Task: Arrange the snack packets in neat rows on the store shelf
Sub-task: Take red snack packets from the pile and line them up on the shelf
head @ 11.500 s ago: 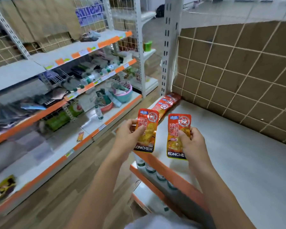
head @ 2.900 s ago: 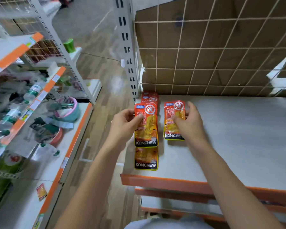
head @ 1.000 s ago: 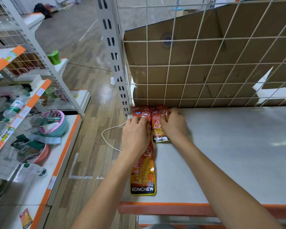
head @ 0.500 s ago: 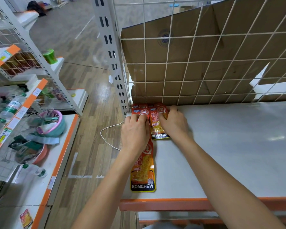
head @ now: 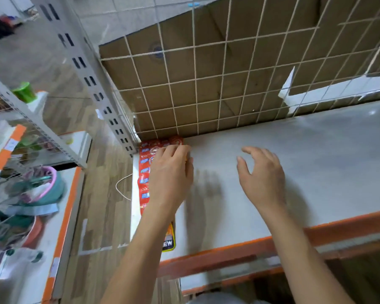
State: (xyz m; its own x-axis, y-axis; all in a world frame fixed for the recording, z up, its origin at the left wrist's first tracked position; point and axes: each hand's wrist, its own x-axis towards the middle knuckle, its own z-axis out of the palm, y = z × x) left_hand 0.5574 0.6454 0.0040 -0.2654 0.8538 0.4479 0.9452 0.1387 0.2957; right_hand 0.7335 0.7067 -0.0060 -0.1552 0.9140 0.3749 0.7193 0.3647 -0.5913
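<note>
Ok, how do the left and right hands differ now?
The left hand lies flat on the row of snack packets at the left edge of the shelf; the right hand is over bare shelf, touching no packet. Left fingers are straight, right fingers loosely curled. Neither grips anything.

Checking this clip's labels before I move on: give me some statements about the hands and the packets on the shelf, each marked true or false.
1. The left hand rests on the row of snack packets. True.
2. The right hand holds a packet. False: it is empty, fingers relaxed, above the bare shelf.
3. The snack packets run along the shelf's left edge up to the wire grid. True.
4. The snack packets stand upright. False: they lie flat and overlap one another.
5. Behind the wire grid is cardboard. True.
</note>
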